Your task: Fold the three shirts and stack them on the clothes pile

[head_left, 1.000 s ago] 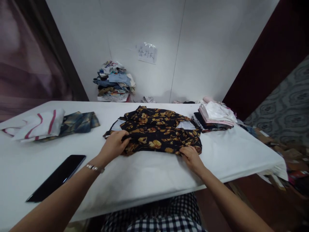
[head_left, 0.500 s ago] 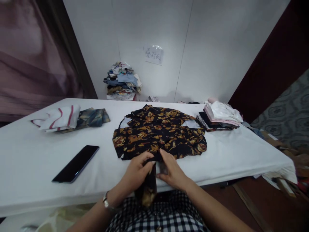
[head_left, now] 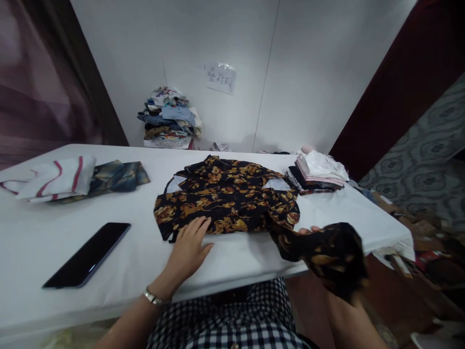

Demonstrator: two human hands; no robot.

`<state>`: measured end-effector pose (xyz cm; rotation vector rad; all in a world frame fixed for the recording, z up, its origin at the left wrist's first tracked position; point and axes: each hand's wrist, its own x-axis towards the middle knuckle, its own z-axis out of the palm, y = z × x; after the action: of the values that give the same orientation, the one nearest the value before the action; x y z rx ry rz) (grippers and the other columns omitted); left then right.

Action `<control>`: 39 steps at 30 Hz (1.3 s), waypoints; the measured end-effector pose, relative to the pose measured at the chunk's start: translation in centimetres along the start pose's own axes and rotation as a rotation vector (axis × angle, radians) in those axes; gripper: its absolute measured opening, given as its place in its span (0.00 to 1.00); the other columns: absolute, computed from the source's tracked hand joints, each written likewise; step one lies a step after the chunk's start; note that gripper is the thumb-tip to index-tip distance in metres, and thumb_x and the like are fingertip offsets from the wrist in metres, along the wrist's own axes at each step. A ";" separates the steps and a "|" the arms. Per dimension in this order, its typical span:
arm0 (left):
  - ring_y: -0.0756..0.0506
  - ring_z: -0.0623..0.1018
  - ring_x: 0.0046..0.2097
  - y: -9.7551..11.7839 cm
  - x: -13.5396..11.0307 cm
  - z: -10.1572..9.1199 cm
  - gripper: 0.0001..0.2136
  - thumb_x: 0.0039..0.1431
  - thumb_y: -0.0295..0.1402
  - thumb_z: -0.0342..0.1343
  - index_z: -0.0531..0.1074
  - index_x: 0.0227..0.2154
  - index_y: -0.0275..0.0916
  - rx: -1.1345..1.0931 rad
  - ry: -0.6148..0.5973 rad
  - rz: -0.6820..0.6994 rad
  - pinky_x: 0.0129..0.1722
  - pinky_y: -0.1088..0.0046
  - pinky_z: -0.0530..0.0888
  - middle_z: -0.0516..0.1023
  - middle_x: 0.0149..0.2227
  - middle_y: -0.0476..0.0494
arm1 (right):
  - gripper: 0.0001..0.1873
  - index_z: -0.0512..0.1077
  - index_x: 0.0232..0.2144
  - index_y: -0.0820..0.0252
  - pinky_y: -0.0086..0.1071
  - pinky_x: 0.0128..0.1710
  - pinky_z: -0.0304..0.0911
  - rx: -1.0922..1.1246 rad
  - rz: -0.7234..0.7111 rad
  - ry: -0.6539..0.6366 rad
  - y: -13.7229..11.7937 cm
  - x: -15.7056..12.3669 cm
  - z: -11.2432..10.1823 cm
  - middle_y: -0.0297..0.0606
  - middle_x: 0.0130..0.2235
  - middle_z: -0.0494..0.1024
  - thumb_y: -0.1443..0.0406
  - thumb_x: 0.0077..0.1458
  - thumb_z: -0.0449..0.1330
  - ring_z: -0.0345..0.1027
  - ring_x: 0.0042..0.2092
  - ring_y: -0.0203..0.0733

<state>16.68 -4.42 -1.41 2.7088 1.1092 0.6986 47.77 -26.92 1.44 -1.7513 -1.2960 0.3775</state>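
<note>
Pressing floral shirt [head_left: 225,203] hem, left hand [head_left: 189,248] spread flat; right hand [head_left: 308,230], mostly cloth-covered, grips lifted end.

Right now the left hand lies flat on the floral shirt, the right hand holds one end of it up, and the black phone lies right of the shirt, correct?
Not quite: the head view shows the black phone left of the floral shirt, on the white table. The left hand does lie flat on it, and the right hand holds one end up.
</note>
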 end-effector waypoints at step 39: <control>0.42 0.79 0.48 -4.5 -5.6 -4.6 0.07 0.49 0.25 0.49 0.70 0.29 0.43 -0.201 0.048 -0.105 0.50 0.62 0.77 0.81 0.43 0.41 | 0.20 0.68 0.40 0.50 0.47 0.38 0.68 -0.252 0.415 0.063 6.4 2.9 -1.0 0.42 0.32 0.80 0.57 0.41 0.61 0.76 0.38 0.61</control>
<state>8.24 -5.31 -0.67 2.4607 1.1169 0.8148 53.57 -25.14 -2.35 -2.2345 -0.9612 0.3986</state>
